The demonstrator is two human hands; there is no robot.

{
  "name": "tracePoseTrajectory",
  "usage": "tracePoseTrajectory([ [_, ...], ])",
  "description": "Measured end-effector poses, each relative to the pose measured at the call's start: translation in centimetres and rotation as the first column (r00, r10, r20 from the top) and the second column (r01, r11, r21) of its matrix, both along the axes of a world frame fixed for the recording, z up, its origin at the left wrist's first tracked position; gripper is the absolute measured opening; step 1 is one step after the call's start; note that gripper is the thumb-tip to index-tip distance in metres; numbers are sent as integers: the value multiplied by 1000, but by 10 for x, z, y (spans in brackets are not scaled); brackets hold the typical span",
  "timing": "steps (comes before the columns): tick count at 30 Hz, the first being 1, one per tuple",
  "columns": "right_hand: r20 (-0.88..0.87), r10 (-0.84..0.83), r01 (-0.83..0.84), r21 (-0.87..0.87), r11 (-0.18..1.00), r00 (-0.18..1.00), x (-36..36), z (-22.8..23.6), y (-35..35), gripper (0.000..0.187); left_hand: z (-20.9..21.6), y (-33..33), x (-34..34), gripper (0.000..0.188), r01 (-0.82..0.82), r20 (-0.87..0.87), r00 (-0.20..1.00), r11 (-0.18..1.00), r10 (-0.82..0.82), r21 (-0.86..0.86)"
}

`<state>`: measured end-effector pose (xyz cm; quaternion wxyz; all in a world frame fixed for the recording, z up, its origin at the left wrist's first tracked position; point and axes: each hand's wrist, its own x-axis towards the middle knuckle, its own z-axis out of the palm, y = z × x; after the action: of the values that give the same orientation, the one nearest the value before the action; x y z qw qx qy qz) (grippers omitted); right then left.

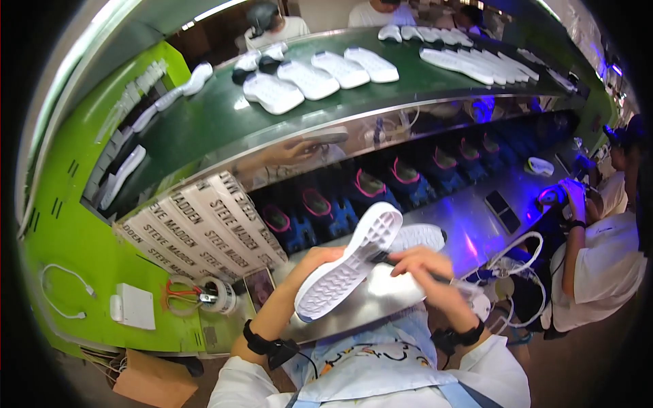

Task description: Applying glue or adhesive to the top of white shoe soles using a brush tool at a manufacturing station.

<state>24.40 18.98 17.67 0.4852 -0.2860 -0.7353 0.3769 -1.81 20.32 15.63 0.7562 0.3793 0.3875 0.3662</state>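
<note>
My left hand (314, 264) is closed on the edge of a white shoe sole (347, 268), which tilts upward to the right above the metal bench. The sole's patterned face, with deep cells at its upper end, is turned up. In my right hand (425, 268), slightly blurred, is a small dark brush (378, 254); its tip meets the sole's right edge near the middle, and its handle is mostly behind my fingers. Just behind the held sole, a second white sole (420, 236) lies on the bench.
Several white soles (309, 79) rest on the green conveyor belt (224, 129) ahead. Dark shoe uppers with pink collars (371, 182) line the shelf beneath it. Red-handled scissors (183, 292), tape rolls (219, 296) and a phone (502, 209) are nearby. A co-worker (592, 272) sits to the right.
</note>
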Motion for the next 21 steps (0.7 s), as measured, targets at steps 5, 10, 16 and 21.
tracePoseTrajectory([
  [5, -617, 194, -294, -64, 954, 762, 1, 2, -15, 20, 102, 24, -54, 53, -49, 947, 321, 999, -2, 18],
  [10, -546, -82, -80, -266, 961, 834, -6, -10, -7, 25, 143, 47, -59, 45, -498, 283, 867, 732, 410, 465],
  [16, -663, -116, -267, -447, 854, 740, -14, -24, -24, 23, 176, 209, -104, 58, 91, -644, -318, 699, 696, 710],
  [21, -577, -233, -167, -555, 815, 782, 2, -38, -13, 24, 206, 193, -133, 28, -97, -505, 51, 507, 862, 856],
])
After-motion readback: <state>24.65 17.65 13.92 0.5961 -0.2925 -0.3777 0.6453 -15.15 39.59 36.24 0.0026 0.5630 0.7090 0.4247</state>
